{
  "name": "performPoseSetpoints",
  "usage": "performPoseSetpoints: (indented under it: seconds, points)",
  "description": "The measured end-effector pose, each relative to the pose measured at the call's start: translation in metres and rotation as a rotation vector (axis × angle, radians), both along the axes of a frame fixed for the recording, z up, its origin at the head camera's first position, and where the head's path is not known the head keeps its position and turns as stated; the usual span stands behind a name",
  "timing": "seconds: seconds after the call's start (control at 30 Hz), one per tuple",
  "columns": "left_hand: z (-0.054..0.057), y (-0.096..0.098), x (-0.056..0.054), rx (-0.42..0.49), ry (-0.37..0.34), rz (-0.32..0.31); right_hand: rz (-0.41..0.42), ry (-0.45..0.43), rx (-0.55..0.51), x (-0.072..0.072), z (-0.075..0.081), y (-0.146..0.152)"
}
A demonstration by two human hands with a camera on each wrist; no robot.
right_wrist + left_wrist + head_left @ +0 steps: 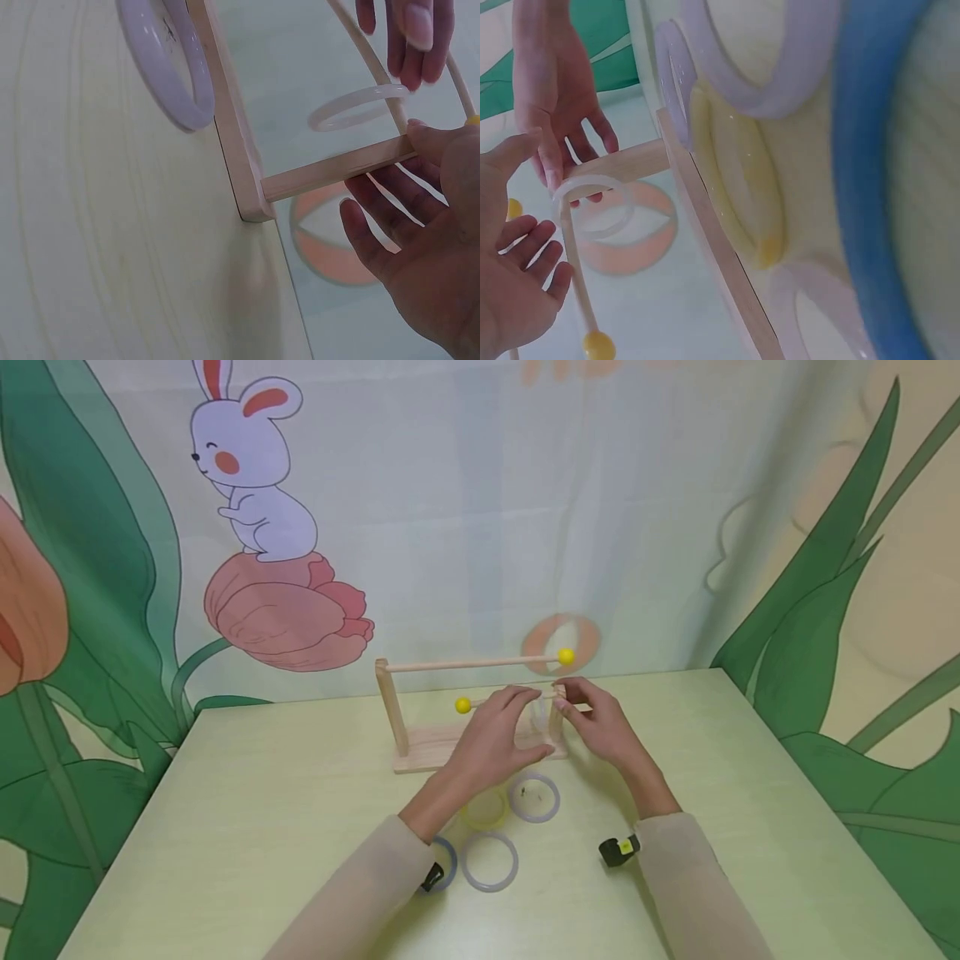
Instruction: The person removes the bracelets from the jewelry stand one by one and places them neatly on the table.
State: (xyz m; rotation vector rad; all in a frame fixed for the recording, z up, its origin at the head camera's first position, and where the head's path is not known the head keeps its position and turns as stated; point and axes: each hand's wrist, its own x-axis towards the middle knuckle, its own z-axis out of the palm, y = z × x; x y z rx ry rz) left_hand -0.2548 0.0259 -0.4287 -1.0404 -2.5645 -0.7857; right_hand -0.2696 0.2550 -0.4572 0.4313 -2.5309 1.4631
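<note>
My left hand [491,735] is held beside the lower rod of a wooden rack [391,710], fingers and thumb spread and nothing in its grasp. A pale white bangle [375,94] hangs on that rod near the right post, just past the left fingertips. At the top of the right post [337,171], my right hand [603,727] grips the wood, thumb on one side and fingers on the other. The lower rod ends in a yellow ball [463,705]; the upper rod [472,664] has another yellow ball [566,657] at its right end.
On the table before the rack lie a lilac bangle [557,800], a yellow bangle [721,187], another lilac bangle [489,888] and a blue bangle [862,180], partly hidden by the left sleeve. A printed cloth [420,527] hangs behind the table.
</note>
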Motion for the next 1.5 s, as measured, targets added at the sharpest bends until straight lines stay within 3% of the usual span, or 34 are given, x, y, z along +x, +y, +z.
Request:
performPoseSetpoints:
  seconds: [0.37,0.5,0.7,0.93,1.1,1.27,1.5]
  points:
    - [0.002,0.012,-0.019,-0.058,-0.042,0.069,-0.003,-0.003,-0.012,0.001,0.001,-0.002]
    - [-0.001,0.012,-0.022,-0.044,-0.062,0.071,0.005,-0.017,-0.015,0.011,0.017,-0.008]
    - [-0.008,0.015,-0.023,-0.039,-0.022,0.099,0.015,-0.018,-0.021,0.025,0.036,-0.014]
    - [-0.013,0.017,-0.023,0.022,0.014,0.084,0.008,-0.005,-0.016,-0.001,0.000,0.000]
    - [-0.011,0.015,-0.027,0.077,-0.013,0.040,0.001,0.009,-0.006,-0.002,0.001,0.002]
    - [-0.007,0.012,-0.028,0.067,-0.026,-0.016,0.001,-0.002,-0.015,-0.001,0.000,0.003]
    - [-0.003,0.006,-0.028,0.066,-0.118,-0.026,0.006,-0.001,-0.022,-0.001,-0.001,0.000]
